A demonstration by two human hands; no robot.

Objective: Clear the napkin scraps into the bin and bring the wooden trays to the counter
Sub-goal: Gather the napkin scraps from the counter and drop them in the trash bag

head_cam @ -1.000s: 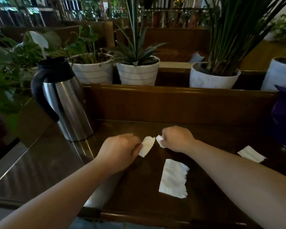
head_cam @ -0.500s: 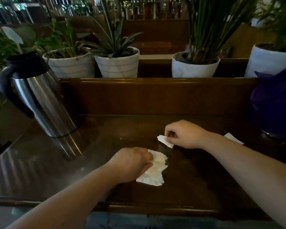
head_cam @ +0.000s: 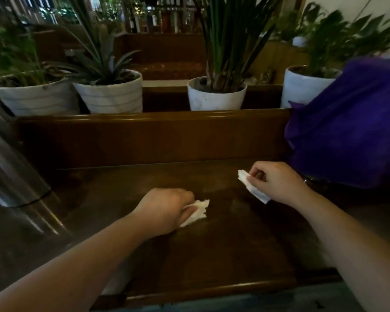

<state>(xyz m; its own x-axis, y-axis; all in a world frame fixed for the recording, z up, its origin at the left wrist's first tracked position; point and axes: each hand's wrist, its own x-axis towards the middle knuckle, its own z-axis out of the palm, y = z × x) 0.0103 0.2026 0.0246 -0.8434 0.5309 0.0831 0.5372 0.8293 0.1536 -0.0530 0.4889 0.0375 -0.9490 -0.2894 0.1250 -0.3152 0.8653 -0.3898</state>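
Observation:
My left hand (head_cam: 167, 210) is closed around crumpled white napkin scraps (head_cam: 197, 210) just above the dark wooden table (head_cam: 223, 255). Farther right and a little farther back, my right hand (head_cam: 277, 181) pinches other white napkin scraps (head_cam: 251, 186), which stick out to the left of its fingers. No loose scrap shows on the table between the hands. No bin and no wooden tray is in view.
A steel thermos jug (head_cam: 7, 167) stands at the left edge. A purple cloth bag (head_cam: 351, 127) sits at the right, close to my right hand. Behind the table rises a wooden partition (head_cam: 153, 136) carrying several white plant pots (head_cam: 216, 95).
My left hand has gathered the large scrap off the table into its grip. My right hand moved right and now holds a longer scrap too. The view shifted right.

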